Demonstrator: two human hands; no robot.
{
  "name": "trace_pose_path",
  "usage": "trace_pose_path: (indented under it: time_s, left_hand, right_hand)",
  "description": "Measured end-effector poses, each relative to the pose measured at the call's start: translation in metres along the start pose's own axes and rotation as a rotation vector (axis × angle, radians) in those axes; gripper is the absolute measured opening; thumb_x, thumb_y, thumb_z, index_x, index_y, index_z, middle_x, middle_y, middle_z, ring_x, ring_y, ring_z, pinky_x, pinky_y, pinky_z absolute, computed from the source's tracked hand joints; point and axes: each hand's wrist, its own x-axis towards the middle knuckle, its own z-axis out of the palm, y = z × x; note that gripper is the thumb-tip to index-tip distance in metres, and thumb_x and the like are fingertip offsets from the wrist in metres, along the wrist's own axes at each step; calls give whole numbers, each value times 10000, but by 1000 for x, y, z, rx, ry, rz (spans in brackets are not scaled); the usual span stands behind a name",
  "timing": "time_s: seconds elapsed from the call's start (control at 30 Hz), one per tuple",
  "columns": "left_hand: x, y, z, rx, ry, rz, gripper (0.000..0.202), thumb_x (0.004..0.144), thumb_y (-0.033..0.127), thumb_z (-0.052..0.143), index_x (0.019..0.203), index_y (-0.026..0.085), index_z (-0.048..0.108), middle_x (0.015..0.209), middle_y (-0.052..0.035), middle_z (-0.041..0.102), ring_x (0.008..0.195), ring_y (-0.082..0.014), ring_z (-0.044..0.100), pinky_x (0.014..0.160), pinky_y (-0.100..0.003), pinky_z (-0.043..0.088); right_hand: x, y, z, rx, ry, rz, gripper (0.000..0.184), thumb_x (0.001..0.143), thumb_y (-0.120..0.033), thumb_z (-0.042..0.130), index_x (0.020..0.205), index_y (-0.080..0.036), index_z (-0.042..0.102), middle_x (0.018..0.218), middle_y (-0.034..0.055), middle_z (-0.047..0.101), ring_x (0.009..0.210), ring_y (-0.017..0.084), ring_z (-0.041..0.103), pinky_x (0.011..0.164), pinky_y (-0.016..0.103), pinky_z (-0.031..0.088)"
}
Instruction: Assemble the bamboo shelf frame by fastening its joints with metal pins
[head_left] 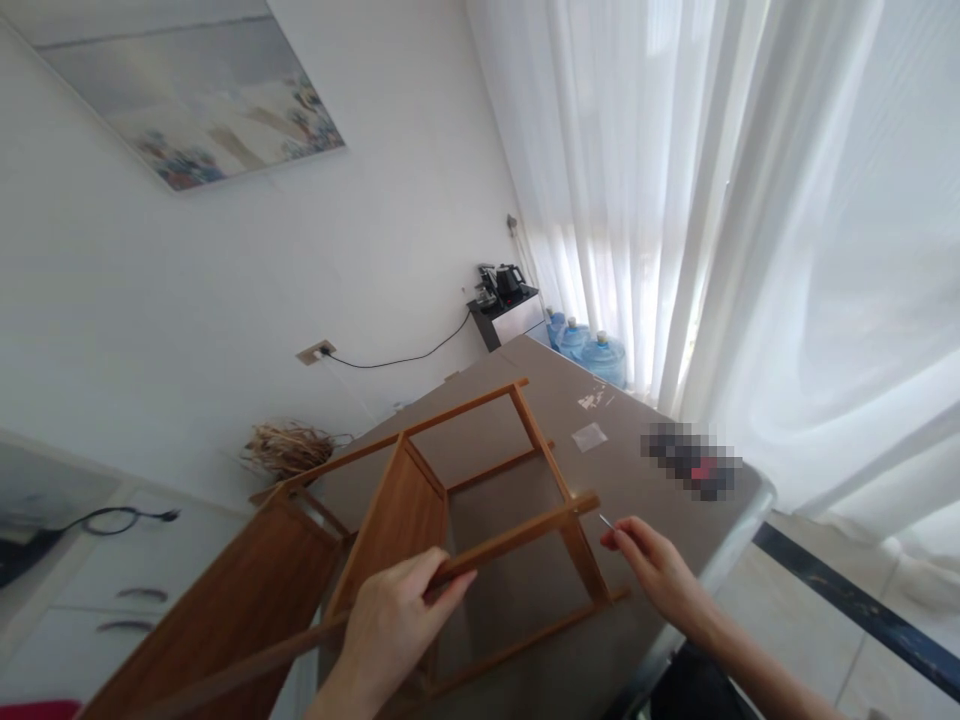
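Note:
A brown wooden shelf frame (390, 505) lies tilted on a grey table (652, 480). My left hand (394, 625) is closed around one of the frame's long front rails, near its middle. My right hand (656, 565) is pinched on a thin metal tool (604, 520), likely a small hex key or screw, whose tip sits at the end of that rail by the frame's corner post.
A small clear plastic bag (589, 437) and white scraps (595, 398) lie on the table. Blue water bottles (592, 350) stand by white curtains (735, 250). A black stand with a kettle (502, 290) is at the wall. White drawers (112, 590) sit left.

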Motion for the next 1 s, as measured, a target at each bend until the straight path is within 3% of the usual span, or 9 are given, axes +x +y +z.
trace_pose_path:
  time_s: [0.17, 0.37, 0.5, 0.6, 0.7, 0.83, 1.0]
  left_hand:
    - [29, 14, -52, 93, 12, 26, 400, 859, 547, 434, 676, 204, 523, 595, 10, 578, 575, -143, 556, 560, -241, 341]
    - [41, 25, -79, 102, -34, 34, 442, 859, 579, 405, 650, 202, 501, 590, 18, 573, 566, -140, 538, 531, -240, 288]
    - [56, 22, -88, 117, -22, 42, 466, 862, 593, 377, 659, 199, 520, 591, 15, 562, 572, -143, 527, 534, -240, 276]
    - [71, 18, -86, 147, 73, 39, 459, 864, 594, 378, 718, 196, 556, 656, 2, 592, 626, -151, 545, 567, -244, 297]
    - [86, 15, -79, 163, 170, 22, 437, 875, 578, 379, 851, 200, 598, 771, -22, 624, 721, -168, 572, 618, -252, 343]
    - [106, 10, -72, 195, 256, -63, 436, 888, 536, 401, 878, 155, 613, 870, -91, 628, 864, -219, 584, 763, -330, 419]
    - [116, -8, -88, 133, 312, -162, 310, 897, 346, 507, 1137, 154, 548, 1143, -97, 562, 982, -200, 569, 829, -395, 494]
  right_hand:
    - [-1, -25, -4, -75, 49, -54, 320, 894, -477, 381, 877, -218, 569, 811, 41, 677, 776, 182, 624, 721, 264, 457]
    - [-5, -32, -7, -112, 94, -51, 351, 883, -506, 382, 884, -221, 588, 735, 33, 665, 694, 184, 610, 635, 250, 467]
    - [-4, -46, -15, -79, 110, -46, 365, 876, -516, 386, 873, -217, 596, 760, 41, 673, 719, 189, 624, 640, 245, 480]
    - [-2, -61, -25, -106, 136, -88, 353, 879, -504, 385, 891, -219, 593, 810, 53, 680, 764, 197, 631, 668, 251, 482]
    - [0, -74, -30, -292, 197, -191, 306, 877, -480, 403, 906, -240, 591, 872, 53, 675, 815, 203, 628, 699, 264, 470]
    - [19, -86, -21, -559, 237, -390, 290, 894, -441, 360, 923, -239, 564, 1012, 73, 647, 827, 210, 624, 699, 294, 449]
    - [65, -100, -7, -818, 295, -357, 312, 904, -437, 327, 982, -226, 544, 841, 65, 672, 654, 227, 616, 526, 294, 368]
